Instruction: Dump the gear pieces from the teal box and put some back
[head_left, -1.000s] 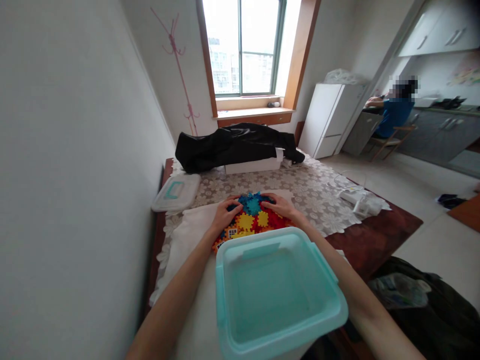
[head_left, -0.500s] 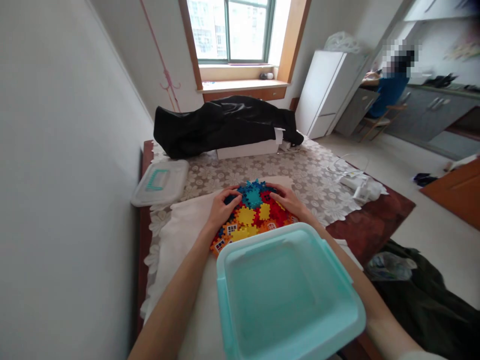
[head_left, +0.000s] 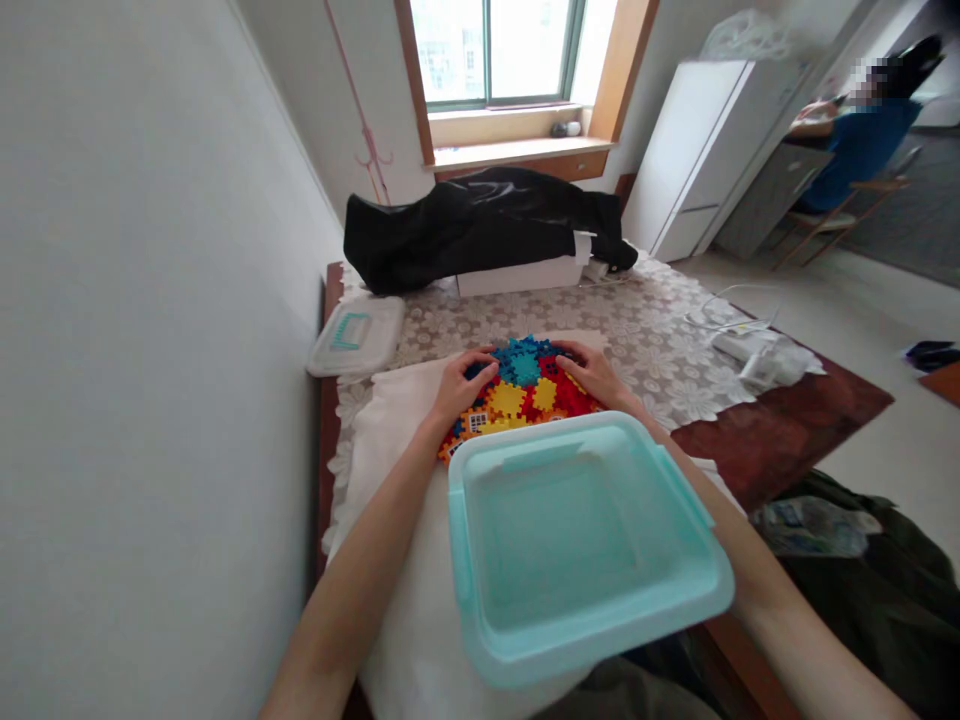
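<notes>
A heap of colourful interlocking plastic pieces (head_left: 525,390), blue, yellow, red and orange, lies on a white cloth (head_left: 390,420) on the table. My left hand (head_left: 463,385) curls over the heap's left side and my right hand (head_left: 592,372) curls over its right side, fingers bent against the pieces. An empty pale teal plastic bin (head_left: 577,540) stands right in front of me, between my forearms, and hides the near edge of the heap.
The bin's white lid (head_left: 358,336) with a teal handle lies at the table's left edge by the wall. A black garment (head_left: 480,228) covers a white box at the far end. White cables and a charger (head_left: 757,350) lie on the right. A person sits far right.
Both hands have stayed cupped around the heap. The camera has tilted and shifted, so the bin looks larger and closer and the room has slid in the view.
</notes>
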